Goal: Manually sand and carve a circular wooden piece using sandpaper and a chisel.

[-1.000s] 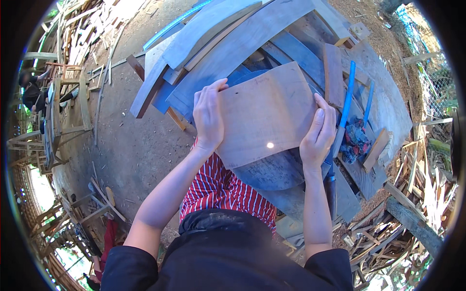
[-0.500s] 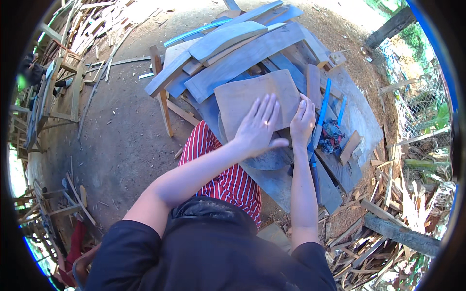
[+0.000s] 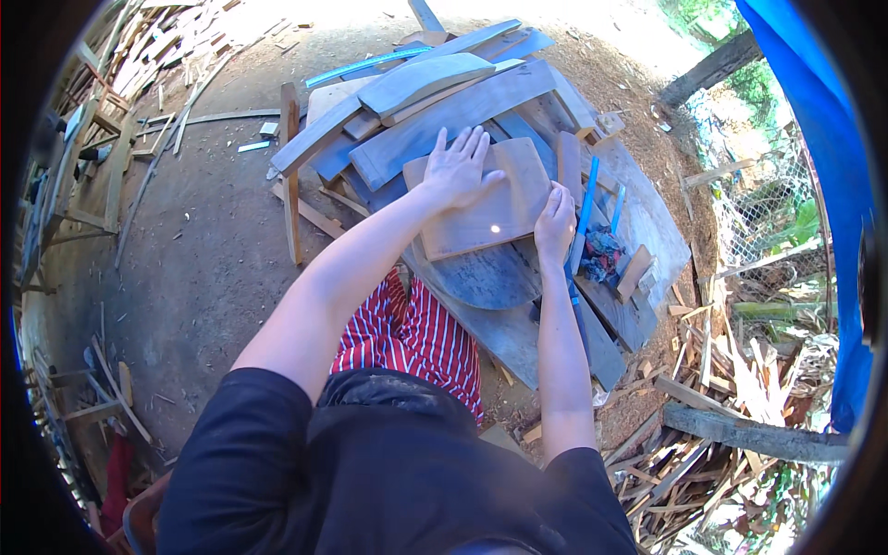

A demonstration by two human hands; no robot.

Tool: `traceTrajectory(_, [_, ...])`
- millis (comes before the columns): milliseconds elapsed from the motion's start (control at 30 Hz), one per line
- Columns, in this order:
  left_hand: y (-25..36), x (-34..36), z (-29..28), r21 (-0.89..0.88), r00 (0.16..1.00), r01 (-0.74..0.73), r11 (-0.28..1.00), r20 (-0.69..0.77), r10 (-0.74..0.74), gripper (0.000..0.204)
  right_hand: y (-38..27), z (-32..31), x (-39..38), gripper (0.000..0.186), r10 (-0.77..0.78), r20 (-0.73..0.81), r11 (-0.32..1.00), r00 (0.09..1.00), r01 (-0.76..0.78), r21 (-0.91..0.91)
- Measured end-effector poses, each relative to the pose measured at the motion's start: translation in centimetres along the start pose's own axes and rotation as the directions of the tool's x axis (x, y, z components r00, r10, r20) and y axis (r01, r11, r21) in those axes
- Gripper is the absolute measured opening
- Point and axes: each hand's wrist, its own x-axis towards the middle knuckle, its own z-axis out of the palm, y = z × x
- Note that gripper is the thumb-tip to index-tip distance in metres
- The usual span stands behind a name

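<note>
A smooth, slightly curved wooden panel rests on a work surface, over a dark board with a rounded edge. My left hand lies flat on the panel's far part, fingers spread and pointing away from me. At the panel's right edge, my right hand has its fingers closed around the border; the thumb and fingertips are small in view. Just right of that hand are long blue-handled tools and a crumpled dark, reddish cloth.
Curved wooden pieces are stacked beyond the panel, with a blue strip among them. Wood offcuts pile up at lower right, beside a wire fence and blue tarp. Wooden frames stand at left.
My left hand has slid away from me and leftward across the panel, from its near middle to its far part. My right hand stays at the right edge. The view has shifted slightly.
</note>
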Motion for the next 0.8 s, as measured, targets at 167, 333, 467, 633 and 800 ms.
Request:
traceTrajectory(167, [0.4, -1.7, 0.0, 0.048, 0.998, -0.053, 0.997, -0.035, 0.055, 0.078, 0.4, -0.2, -0.1, 0.034, 0.014, -0.021, 1.0, 1.0, -0.014, -0.008])
traceTrajectory(333, [2.6, -9.9, -1.2, 0.037, 0.943, -0.33, 0.943, -0.037, 0.331, 0.077, 0.5, -0.5, -0.1, 0.033, 0.059, -0.046, 0.998, 0.997, -0.059, 0.007])
traceTrajectory(467, [3.3, -14.2, -1.8, -0.082, 0.867, -0.499, 0.863, -0.034, 0.498, 0.074, 0.4, -1.2, -0.2, 0.032, 0.065, -0.043, 0.998, 0.997, -0.065, -0.01])
traceTrajectory(633, [-1.8, -14.3, -1.6, -0.04, 0.78, -0.625, 0.78, -0.009, 0.625, 0.075, 1.4, -3.9, -3.6, 0.03, -0.025, 0.006, 0.999, 1.0, 0.025, -0.022])
traceTrajectory(800, [-5.5, -12.4, -1.0, -0.03, 0.884, -0.467, 0.884, -0.038, 0.466, 0.07, 4.4, -11.7, -9.5, 0.023, -0.037, -0.019, 0.93, 0.999, 0.028, -0.367])
